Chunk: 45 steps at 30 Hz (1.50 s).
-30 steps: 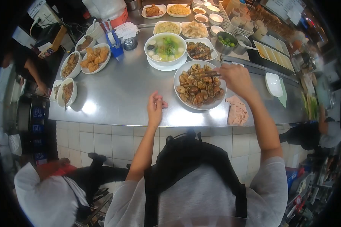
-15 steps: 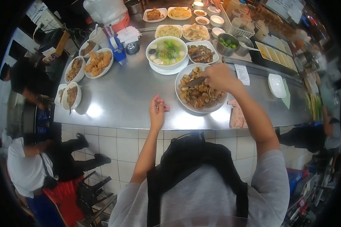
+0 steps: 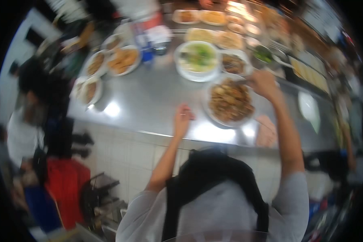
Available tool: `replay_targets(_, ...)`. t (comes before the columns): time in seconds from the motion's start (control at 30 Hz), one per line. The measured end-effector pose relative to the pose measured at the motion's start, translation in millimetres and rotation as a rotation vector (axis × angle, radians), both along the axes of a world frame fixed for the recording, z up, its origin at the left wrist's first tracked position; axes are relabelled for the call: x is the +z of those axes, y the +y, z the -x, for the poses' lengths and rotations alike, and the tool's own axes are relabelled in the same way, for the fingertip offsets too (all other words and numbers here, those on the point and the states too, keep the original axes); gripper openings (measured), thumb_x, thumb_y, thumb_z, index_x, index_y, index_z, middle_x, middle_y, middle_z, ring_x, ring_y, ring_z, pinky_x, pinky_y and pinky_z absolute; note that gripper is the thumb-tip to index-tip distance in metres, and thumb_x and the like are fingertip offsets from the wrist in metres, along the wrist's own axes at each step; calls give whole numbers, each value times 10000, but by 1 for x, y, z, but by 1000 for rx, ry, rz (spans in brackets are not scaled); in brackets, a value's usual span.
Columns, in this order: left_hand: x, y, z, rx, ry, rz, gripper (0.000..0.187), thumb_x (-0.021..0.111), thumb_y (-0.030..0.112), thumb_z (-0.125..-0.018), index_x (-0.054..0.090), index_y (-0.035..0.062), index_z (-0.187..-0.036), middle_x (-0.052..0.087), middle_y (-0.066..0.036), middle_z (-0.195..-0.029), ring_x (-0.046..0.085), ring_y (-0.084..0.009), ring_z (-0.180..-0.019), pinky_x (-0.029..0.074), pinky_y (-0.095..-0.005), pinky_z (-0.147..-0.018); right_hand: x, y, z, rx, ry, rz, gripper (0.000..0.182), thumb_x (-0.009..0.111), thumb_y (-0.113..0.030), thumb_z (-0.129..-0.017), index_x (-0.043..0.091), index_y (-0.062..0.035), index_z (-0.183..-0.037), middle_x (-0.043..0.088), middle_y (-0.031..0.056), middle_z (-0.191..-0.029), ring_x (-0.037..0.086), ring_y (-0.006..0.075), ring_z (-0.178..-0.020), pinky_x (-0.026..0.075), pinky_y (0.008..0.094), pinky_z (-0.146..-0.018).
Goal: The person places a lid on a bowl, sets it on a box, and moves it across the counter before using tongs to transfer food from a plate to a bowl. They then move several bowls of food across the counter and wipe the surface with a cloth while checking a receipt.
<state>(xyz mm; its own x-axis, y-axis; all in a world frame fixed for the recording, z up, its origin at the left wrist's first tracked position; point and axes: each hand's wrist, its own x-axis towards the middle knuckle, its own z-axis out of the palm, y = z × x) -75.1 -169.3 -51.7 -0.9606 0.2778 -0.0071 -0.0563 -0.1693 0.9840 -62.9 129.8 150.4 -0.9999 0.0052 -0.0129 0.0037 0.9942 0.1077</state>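
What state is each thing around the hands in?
Right hand: closed on a dark utensil, blurred.
Left hand: loosely curled, apparently holding nothing.
Shellfish plate: full, uncovered.
Soup bowl: full, uncovered, on a white plate.
Fried food: heaped, uncovered.
Pink cloth: lying loose, folds too blurred to tell.

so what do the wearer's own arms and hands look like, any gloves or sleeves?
Short light-grey fabric sleeves, forearms bare. No gloves on the left hand or right hand. Small pale glint on a left finger, possibly a ring; too blurred to tell. No cables or markings visible.
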Motion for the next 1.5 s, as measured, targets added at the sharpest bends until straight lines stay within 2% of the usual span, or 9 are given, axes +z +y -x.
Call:
replay_targets(0.3, 10, -2, 1, 30, 50, -36, 372, 361, -67, -839, 379, 8, -1203, 431, -71, -925, 563, -137, -646, 512, -254, -590, -8, 5, -3, 18, 111, 260, 253, 678, -96, -644, 669, -106, -897, 611, 127, -786, 573, 310, -789, 426, 406, -712)
replay_targets(0.5, 1, -4, 2, 48, -20, -40, 306, 418, 21, -895, 393, -7, -1198, 458, -67, -929, 552, -120, -678, 499, -234, -615, 2, -4, 1, 57, 124, 285, 276, 683, -95, -637, 668, -106, -913, 612, 122, -791, 569, 312, -779, 422, 407, -704)
replay_targets(0.7, -16, -74, -5, 675, 184, 301, 314, 466, 212, -906, 472, -5, -1132, 544, -92, -967, 548, -152, -842, 455, -286, -737, 78, -52, 47, 287, 143, 259, 235, 630, -117, -684, 676, -120, -914, 622, 133, -800, 587, 291, -764, 448, 385, -690)
replay_targets(0.77, -1, -125, 12, 787, 275, 519, 292, 454, 152, -887, 473, -3, -1134, 548, -95, -947, 544, -160, -790, 463, -297, -672, 93, -78, 76, 333, 144, 245, 236, 626, -118, -687, 677, -124, -917, 626, 137, -801, 592, 290, -766, 450, 383, -692)
replay_targets(0.97, -4, -222, 73, 844, 185, 785, 288, 508, 72, -817, 503, 14, -1099, 550, -136, -675, 535, -244, -573, 443, -353, -568, 99, -233, 207, 595, 213, 286, 250, 595, -125, -696, 683, -162, -926, 636, 135, -792, 610, 291, -750, 460, 398, -679)
replay_targets(1.3, 3, -220, 81, 901, 300, 777, 185, 553, 150, -837, 537, 36, -982, 568, -156, -654, 573, -320, -561, 459, -401, -509, 3, -589, 412, 677, 149, 280, 282, 614, -226, -697, 678, -216, -971, 644, 133, -928, 613, 293, -884, 468, 391, -793)
replay_targets(1.33, 6, -219, 80, 890, 264, 768, 162, 547, 146, -839, 536, 36, -958, 566, -157, -652, 569, -325, -559, 458, -402, -506, -24, -616, 431, 680, 63, 261, 275, 607, -247, -714, 671, -154, -965, 637, 149, -953, 607, 299, -903, 458, 404, -809)
replay_targets(1.47, 6, -220, 74, 847, 227, 781, 115, 531, 131, -841, 529, 37, -907, 559, -169, -670, 559, -336, -584, 456, -401, -522, -30, -616, 411, 701, 61, 298, 313, 589, -299, -749, 632, -46, -927, 618, 183, -984, 592, 301, -936, 446, 414, -811)
replay_targets(1.5, -6, -222, 75, 840, 231, 809, 114, 520, 128, -844, 527, 31, -902, 556, -180, -699, 557, -341, -616, 457, -401, -547, -2, -591, 390, 669, 31, 365, 230, 547, -170, -750, 653, -44, -911, 625, 161, -979, 585, 293, -962, 441, 429, -834)
